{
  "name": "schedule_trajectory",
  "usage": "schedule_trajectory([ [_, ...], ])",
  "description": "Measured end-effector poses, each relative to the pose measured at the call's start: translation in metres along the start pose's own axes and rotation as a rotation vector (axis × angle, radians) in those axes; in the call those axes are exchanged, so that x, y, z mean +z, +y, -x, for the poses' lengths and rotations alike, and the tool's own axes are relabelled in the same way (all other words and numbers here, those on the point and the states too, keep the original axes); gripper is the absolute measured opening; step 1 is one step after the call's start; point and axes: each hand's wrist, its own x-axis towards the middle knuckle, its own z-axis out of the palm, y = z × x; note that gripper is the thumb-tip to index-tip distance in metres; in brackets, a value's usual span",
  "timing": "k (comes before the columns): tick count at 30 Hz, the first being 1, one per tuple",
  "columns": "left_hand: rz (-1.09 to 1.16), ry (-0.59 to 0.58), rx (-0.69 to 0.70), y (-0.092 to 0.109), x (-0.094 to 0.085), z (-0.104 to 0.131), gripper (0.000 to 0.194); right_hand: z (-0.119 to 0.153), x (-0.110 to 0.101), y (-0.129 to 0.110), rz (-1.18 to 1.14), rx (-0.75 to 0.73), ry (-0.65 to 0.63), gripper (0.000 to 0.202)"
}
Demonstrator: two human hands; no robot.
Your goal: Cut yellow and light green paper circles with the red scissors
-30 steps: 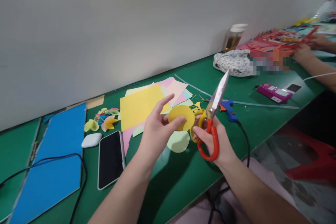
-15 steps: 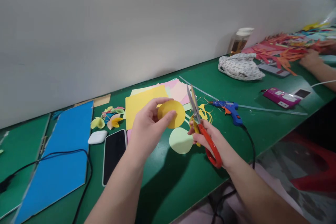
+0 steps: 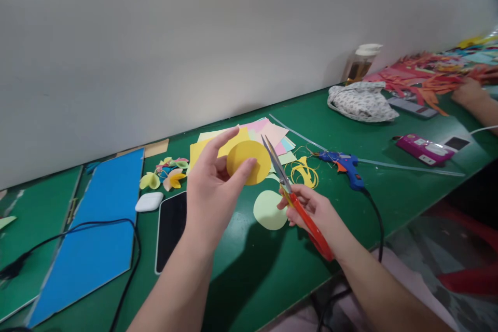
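The left hand had a yellow paper circle pinched between thumb and fingers, index finger sticking up at about 1 o'clock, so that grip was clamped on the disc, held up above the green counter. The right hand was wrapped round the red handles of the scissors, grip clenched on them, blades pointing toward 11 o'clock with the tip just beside the circle's right edge. Couldn't tell if the blades were actually touching the paper.

Right below the circle, at 6 o'clock from it, a pale green paper circle lay flat on the counter. Behind the hands, at 12 o'clock, sat a fanned stack of coloured paper sheets, and at 3 o'clock from the yellow circle a tangle of yellow paper trimmings. Further that way lay a blue glue gun with its black cord running off the counter's near edge.

Over at 9 o'clock of the left hand: a dark phone face up, a white earbud case just beside it, some little paper flowers, then a blue board with a black cable looped across it.

Way off at 2 o'clock there was a patterned cloth bag, a pink box, and another person's hand by a pile of red paper scraps.
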Motion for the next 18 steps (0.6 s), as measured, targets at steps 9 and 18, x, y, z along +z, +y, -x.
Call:
schedule_trajectory([
  [9,-0.041,-0.026,0.014,-0.0022,-0.0028,-0.0003,0.054,0.0016,0.0023,-0.0026,0.038,-0.011,0.014,0.04],
  [18,-0.064,0.003,0.033,-0.0032,-0.001,0.0015,0.052,0.0011,0.0005,-0.0004,0.035,-0.015,0.006,0.038],
])
